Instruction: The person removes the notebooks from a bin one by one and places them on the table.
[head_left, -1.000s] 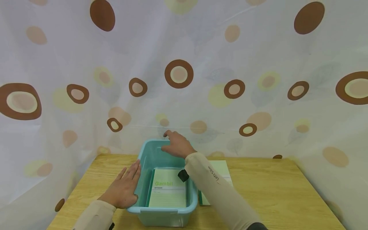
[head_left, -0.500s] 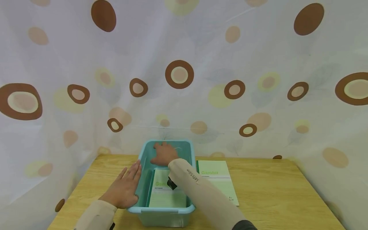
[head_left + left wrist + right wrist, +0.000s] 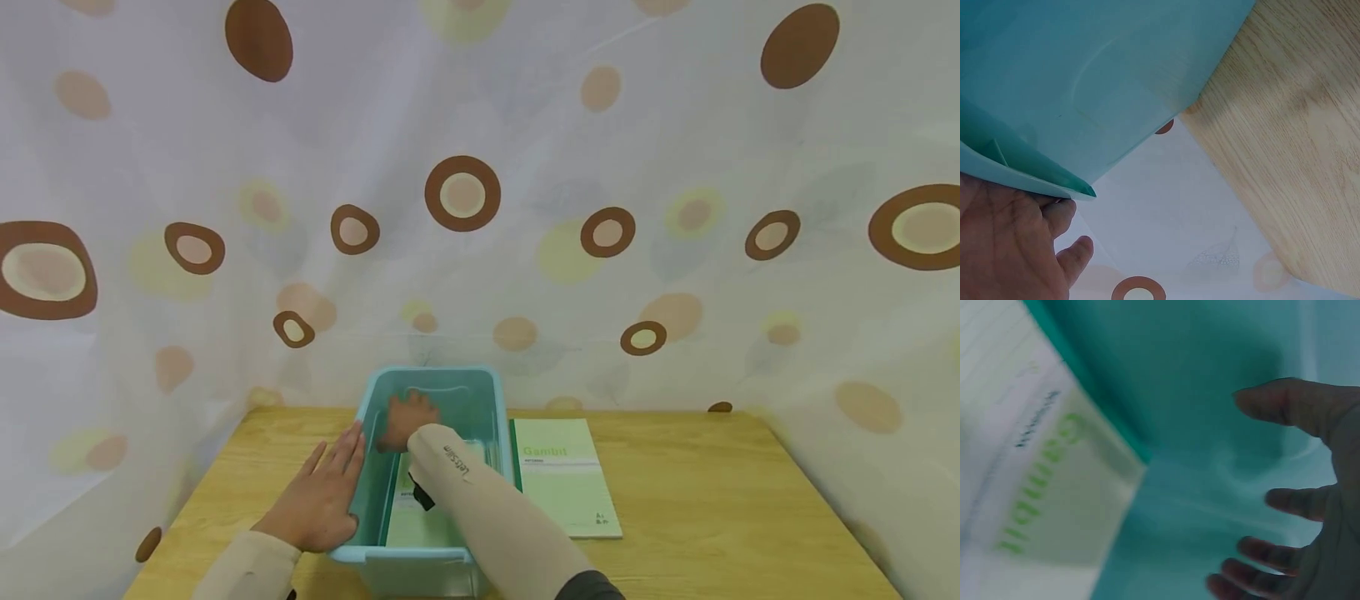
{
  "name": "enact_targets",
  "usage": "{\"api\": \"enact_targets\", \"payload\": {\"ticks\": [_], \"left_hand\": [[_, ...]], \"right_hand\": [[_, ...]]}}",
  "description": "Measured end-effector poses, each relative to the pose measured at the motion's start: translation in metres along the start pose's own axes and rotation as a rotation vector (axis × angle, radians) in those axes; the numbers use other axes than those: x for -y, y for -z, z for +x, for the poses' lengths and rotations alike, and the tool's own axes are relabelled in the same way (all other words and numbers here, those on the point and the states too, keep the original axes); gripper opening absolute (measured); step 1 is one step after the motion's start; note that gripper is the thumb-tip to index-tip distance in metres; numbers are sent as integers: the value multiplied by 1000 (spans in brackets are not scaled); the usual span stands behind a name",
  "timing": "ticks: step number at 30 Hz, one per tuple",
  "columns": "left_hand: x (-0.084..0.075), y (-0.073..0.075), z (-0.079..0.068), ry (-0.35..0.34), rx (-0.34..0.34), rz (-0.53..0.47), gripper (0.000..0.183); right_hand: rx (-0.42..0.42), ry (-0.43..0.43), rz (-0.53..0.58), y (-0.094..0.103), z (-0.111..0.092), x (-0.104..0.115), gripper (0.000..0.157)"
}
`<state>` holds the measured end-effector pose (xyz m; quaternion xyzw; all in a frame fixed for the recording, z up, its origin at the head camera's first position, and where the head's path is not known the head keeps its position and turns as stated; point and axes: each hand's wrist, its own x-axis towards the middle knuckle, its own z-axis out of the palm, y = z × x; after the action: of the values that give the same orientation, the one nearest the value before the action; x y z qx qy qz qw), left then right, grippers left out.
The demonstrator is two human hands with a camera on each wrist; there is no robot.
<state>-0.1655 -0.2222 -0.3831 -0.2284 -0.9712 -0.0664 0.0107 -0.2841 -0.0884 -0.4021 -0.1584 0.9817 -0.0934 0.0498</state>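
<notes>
A light-blue plastic bin (image 3: 420, 575) stands on the wooden table. In it lies a pale green notebook (image 3: 405, 525) with a dark green spine, partly hidden by the right forearm. My left hand (image 3: 318, 500) rests on the bin's left rim with its fingers straight; the left wrist view shows that hand (image 3: 1007, 244) just under the rim's lip. My right hand (image 3: 408, 421) is down inside the bin, beyond the notebook's far end. In the right wrist view, its fingers (image 3: 1304, 406) are spread and hold nothing, beside the notebook's corner (image 3: 1104, 456).
Right of the bin, a second pale green notebook (image 3: 566, 492) lies flat on the wooden table (image 3: 697, 500). A white curtain (image 3: 525, 125) with brown and beige spots hangs close behind the table and along both sides.
My right hand has come from above the bin's far right rim, down and leftward into the bin. The notebook on the table has come into fuller view. My left hand stays in place.
</notes>
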Motion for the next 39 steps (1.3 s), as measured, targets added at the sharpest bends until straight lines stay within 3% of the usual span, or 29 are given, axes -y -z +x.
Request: {"api": "enact_targets", "payload": {"ticks": [5,10,18,25,33,39], "left_hand": [[2,-3,1,-12,-20,13,79],[0,0,0,-3,-12,2,79],[-1,1,-3,-2,-3,3,80],[0,0,0,-5,-10,4,81],[-1,2,1,6,4,0,80],[-2,3,-1,19,16,-8,80]], "right_hand": [[8,-24,62,-26,14,-9,75],[81,-81,119,-40,20,-10,74],[146,-139,64,-81,31,-16,71],[309,-173,99,-54,19,-14,65],[339,-163,80,-39,3,-14,56],[340,-158,114,-29,-6,-9,60]]}}
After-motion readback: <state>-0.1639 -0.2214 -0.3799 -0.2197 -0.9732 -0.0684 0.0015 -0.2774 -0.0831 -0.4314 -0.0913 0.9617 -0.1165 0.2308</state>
